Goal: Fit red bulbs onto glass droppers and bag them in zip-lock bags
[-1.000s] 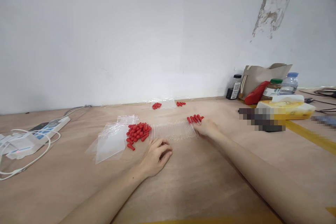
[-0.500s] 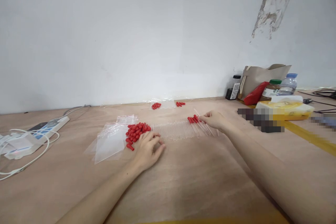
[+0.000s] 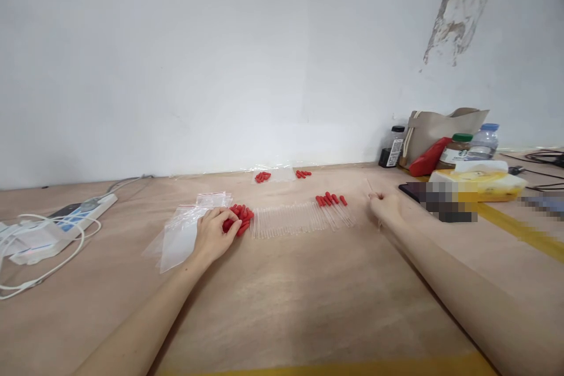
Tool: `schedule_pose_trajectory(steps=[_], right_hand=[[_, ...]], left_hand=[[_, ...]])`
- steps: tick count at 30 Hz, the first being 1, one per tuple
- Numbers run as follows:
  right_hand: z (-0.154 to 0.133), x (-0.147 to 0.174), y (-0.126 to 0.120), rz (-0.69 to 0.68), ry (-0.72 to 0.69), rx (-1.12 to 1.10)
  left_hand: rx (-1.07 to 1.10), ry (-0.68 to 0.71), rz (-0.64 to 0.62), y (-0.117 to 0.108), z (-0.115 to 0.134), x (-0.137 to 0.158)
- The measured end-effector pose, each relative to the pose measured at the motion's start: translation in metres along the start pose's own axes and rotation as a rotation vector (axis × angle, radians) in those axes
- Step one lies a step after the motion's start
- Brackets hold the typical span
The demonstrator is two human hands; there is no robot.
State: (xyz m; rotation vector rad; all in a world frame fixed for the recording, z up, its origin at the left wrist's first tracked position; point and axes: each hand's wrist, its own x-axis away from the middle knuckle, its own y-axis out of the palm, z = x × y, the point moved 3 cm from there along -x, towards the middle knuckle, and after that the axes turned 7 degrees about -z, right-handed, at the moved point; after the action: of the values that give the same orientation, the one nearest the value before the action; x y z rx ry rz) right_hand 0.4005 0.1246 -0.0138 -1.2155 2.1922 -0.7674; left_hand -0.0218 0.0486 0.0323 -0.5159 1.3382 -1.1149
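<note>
My left hand (image 3: 215, 232) is at the pile of red rubber dropper bulbs (image 3: 242, 212), its thumb and fingertips pinched round a red bulb in the heap. To the right of the pile, a long row of thin clear dropper tubes (image 3: 286, 219) lies side by side. At the row's right end, several tubes wear red bulbs (image 3: 328, 198) on their far ends. My right hand (image 3: 385, 207) is closed on a thin clear tube (image 3: 369, 185), held apart from the row on its right. The tube's middle is hidden by the fingers.
Clear zip bags (image 3: 180, 241) lie left of the pile. Two small groups of red bulbs (image 3: 263, 177) sit near the wall by another clear bag (image 3: 282, 174). A power strip (image 3: 66, 232) with white cables is at left; a phone (image 3: 412, 191) and tissue pack (image 3: 480, 184) are at right.
My right hand has moved right, away from the bulb-topped tubes, with a clear tube in its fingers. My left hand has moved left onto the red bulbs and closed there.
</note>
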Motion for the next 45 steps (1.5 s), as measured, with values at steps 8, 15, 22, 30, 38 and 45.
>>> schedule_pose_trajectory(steps=[8, 15, 22, 30, 38, 45], right_hand=[[-0.019, 0.006, 0.026, -0.151, -0.218, -0.067], [-0.025, 0.003, 0.032, -0.214, -0.137, 0.085], [-0.049, 0.03, 0.026, -0.187, -0.21, 0.183], [-0.097, 0.124, 0.024, -0.405, -0.958, -0.012], [-0.093, 0.168, 0.037, -0.42, -1.182, 0.044], [-0.091, 0.168, 0.038, -0.397, -1.199, 0.039]], left_hand=[[-0.027, 0.054, -0.006, 0.003, 0.005, 0.002], [-0.045, 0.046, -0.005, 0.004, 0.005, 0.003], [-0.114, 0.006, 0.014, -0.002, -0.004, 0.002], [-0.091, 0.023, -0.002, 0.002, -0.004, -0.002], [-0.094, 0.212, -0.206, 0.016, 0.014, -0.033], [0.026, 0.2, -0.209, 0.021, 0.014, -0.047]])
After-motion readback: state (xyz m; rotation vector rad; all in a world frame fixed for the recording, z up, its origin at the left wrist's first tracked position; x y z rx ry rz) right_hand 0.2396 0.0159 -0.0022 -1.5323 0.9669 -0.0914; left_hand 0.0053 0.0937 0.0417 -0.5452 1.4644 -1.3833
